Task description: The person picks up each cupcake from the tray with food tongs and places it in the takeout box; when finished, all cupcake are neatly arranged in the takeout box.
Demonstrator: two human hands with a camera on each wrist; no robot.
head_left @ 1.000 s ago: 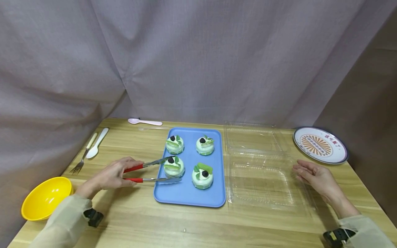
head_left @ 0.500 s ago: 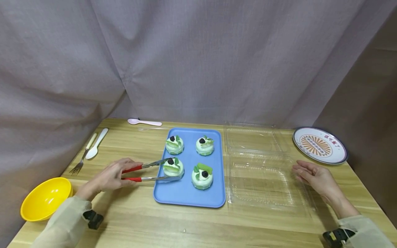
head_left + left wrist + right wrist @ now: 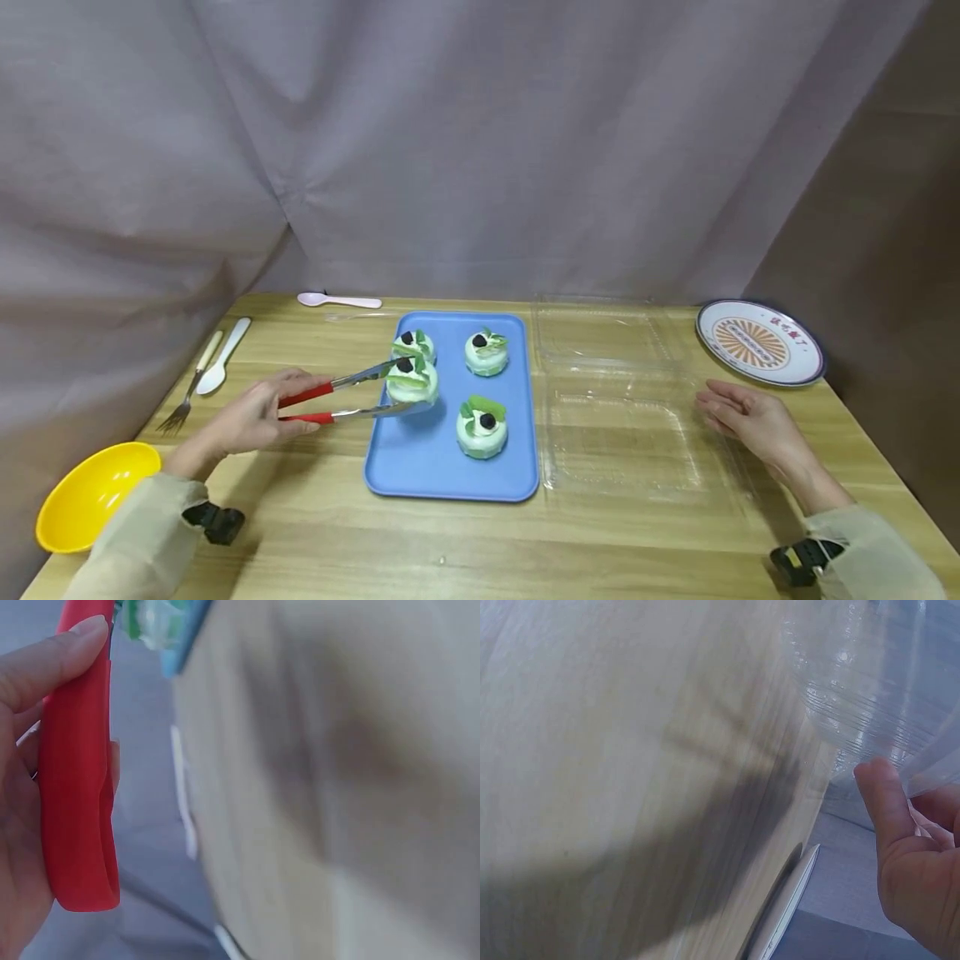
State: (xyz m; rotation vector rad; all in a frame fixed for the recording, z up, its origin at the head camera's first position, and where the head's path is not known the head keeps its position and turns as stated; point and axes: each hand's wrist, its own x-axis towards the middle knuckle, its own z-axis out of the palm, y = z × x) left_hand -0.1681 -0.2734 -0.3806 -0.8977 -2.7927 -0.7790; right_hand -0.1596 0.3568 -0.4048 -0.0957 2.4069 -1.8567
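My left hand (image 3: 258, 412) grips a pair of food tongs (image 3: 322, 400) with red handles, also large in the left wrist view. The tongs' metal arms clasp a pale green cupcake (image 3: 412, 387) topped with a dark berry and leaves. It hangs above the blue tray (image 3: 427, 483), partly hiding another cupcake (image 3: 420, 342) behind it. Two more cupcakes, one at the back right (image 3: 486, 354) and one at the front right (image 3: 482, 433), stand on the tray. My right hand (image 3: 753, 425) pinches the right rim of an open clear plastic container (image 3: 622, 442); its thumb (image 3: 885, 799) shows against the plastic.
A patterned plate (image 3: 761, 343) lies at the back right. To the left are a yellow bowl (image 3: 97, 497), a fork (image 3: 189, 387) and a white spoon (image 3: 223, 358). A pink spoon (image 3: 341, 301) and a clear utensil (image 3: 360, 316) lie behind the tray. A grey curtain hangs behind the table.
The tongs have closed on the front-left cupcake and lifted it off the tray. The right hand keeps its place at the container. The head view has shifted slightly.
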